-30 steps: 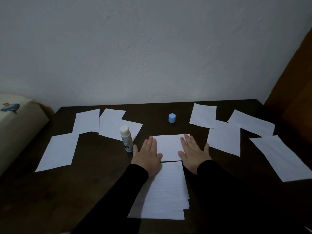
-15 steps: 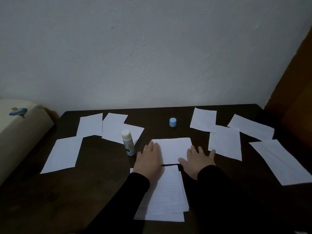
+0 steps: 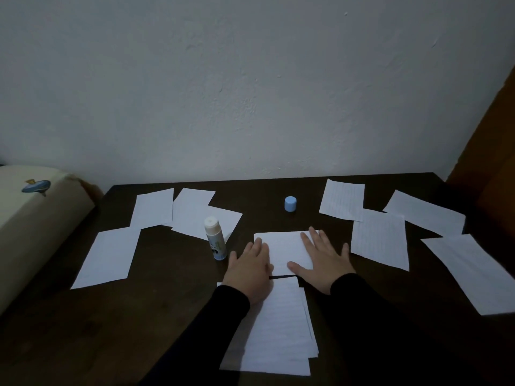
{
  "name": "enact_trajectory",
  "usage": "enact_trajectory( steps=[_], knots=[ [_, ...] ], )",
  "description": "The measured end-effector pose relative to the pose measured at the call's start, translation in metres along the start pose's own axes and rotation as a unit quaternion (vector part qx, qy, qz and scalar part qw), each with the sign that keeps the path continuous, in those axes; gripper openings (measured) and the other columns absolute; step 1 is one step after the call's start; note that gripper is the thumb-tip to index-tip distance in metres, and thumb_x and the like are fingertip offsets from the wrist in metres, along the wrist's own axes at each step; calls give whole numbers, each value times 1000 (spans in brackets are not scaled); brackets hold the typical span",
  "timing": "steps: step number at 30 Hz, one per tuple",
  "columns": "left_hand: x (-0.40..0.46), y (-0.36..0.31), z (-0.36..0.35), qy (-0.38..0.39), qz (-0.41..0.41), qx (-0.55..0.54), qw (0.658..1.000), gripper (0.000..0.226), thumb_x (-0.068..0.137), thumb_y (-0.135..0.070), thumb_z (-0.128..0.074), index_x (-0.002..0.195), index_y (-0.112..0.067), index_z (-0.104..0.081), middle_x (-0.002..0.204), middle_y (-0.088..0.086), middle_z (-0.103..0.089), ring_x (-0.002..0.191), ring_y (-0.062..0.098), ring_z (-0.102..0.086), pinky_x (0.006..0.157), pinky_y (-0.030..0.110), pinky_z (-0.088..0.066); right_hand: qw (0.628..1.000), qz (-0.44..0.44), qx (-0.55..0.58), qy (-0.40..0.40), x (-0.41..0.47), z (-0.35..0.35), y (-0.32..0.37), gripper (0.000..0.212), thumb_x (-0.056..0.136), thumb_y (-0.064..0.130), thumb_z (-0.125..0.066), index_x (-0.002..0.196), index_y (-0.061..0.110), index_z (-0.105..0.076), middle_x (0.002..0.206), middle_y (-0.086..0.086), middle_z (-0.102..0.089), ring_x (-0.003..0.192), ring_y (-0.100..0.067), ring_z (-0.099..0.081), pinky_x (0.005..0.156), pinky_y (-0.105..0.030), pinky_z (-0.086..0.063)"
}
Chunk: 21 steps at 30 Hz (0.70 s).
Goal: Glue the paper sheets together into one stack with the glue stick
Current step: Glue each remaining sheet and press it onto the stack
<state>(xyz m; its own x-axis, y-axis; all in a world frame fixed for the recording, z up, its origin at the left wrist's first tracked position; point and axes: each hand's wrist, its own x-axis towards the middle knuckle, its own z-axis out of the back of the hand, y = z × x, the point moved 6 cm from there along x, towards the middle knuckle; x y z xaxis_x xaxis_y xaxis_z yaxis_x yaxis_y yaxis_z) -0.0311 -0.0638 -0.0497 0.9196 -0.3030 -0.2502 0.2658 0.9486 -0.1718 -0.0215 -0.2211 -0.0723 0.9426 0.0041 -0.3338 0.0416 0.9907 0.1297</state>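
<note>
Left hand (image 3: 249, 270) and right hand (image 3: 324, 259) flat, fingers straight, pressing centre sheet (image 3: 284, 247). Uncapped glue stick (image 3: 215, 238) upright just left; blue cap (image 3: 290, 203) beyond.

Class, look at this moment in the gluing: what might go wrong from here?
1. The glue stick stands upright and uncapped beside the left hand; a nudge may topple it onto the table.
2. Its cap sits apart, so the glue may dry.
3. Both hands press the sheet; the right hand could skew it.
</note>
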Motion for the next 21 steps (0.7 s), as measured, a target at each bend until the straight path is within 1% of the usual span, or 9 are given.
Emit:
enact_trajectory(
  steps=[2, 4, 6, 9, 12, 14, 16, 19, 21],
  knots=[
    [-8, 3, 6, -12, -18, -26, 999, 46, 98, -23, -43, 143, -17, -35, 159, 4, -17, 145, 21, -19, 115, 48, -23, 1000, -3, 1, 3, 1, 4, -1, 85, 89, 74, -25, 154, 29, 6, 161, 4, 15, 148, -18, 13, 113, -62, 2],
    [-20, 9, 13, -33, -45, -109, 992, 31, 97, -23, -48, 125, -15, -55, 152, 4, -34, 140, 20, -31, 110, 34, -29, 1000, -9, 12, -2, 2, 9, 0, 78, 93, 69, -26, 154, 29, 1, 162, 3, 9, 149, -19, 8, 115, -60, -2],
    [-36, 18, 22, -81, -47, -189, 977, 30, 94, -26, -54, 122, -18, -61, 140, -3, -50, 130, 13, -44, 104, 22, -32, 999, -23, 28, -20, 2, 13, -1, 76, 93, 66, -30, 154, 29, -2, 163, 1, 4, 149, -22, 5, 117, -57, -6],
    [-55, 42, 36, -172, 21, -256, 951, 21, 91, -28, -61, 111, -23, -67, 106, -11, -66, 96, 3, -60, 85, 17, -46, 999, -34, 21, -35, 1, 11, -1, 81, 91, 69, -33, 154, 31, 0, 163, -2, 2, 149, -27, 3, 117, -56, -8],
    [-63, 70, 39, -229, 133, -283, 922, 13, 89, -32, -65, 89, -19, -64, 84, -6, -64, 77, 8, -59, 72, 24, -51, 999, -32, 23, -30, -1, 12, 1, 81, 91, 68, -36, 154, 32, -1, 163, -2, -1, 149, -26, 0, 117, -55, -9],
    [-66, 86, 35, -244, 201, -312, 896, 20, 86, -34, -68, 92, -18, -57, 89, -3, -60, 79, 8, -56, 68, 25, -48, 999, -32, 30, -32, -3, 15, 2, 83, 90, 68, -40, 154, 32, -3, 162, -1, -5, 149, -26, -3, 116, -55, -12],
    [-64, 94, 30, -249, 231, -343, 876, 34, 82, -36, -73, 105, -20, -53, 103, -2, -57, 88, 9, -55, 73, 23, -46, 998, -33, 45, -40, -5, 16, 2, 86, 88, 68, -45, 154, 30, -5, 161, -1, -12, 148, -25, -9, 115, -54, -15],
    [-58, 94, 26, -254, 215, -412, 848, 62, 80, -33, -76, 132, -20, -44, 129, -1, -51, 111, 14, -52, 92, 30, -48, 995, -32, 57, -73, -9, 21, 3, 85, 86, 65, -51, 153, 31, -9, 153, -3, -28, 140, -24, -26, 112, -49, -25],
    [-53, 91, 25, -257, 194, -455, 830, 71, 82, -29, -75, 142, -22, -38, 138, -3, -49, 119, 16, -50, 99, 33, -46, 992, -27, 66, -104, -14, 25, 6, 80, 88, 58, -54, 152, 33, -13, 145, -1, -38, 133, -22, -36, 109, -43, -31]
  ],
)
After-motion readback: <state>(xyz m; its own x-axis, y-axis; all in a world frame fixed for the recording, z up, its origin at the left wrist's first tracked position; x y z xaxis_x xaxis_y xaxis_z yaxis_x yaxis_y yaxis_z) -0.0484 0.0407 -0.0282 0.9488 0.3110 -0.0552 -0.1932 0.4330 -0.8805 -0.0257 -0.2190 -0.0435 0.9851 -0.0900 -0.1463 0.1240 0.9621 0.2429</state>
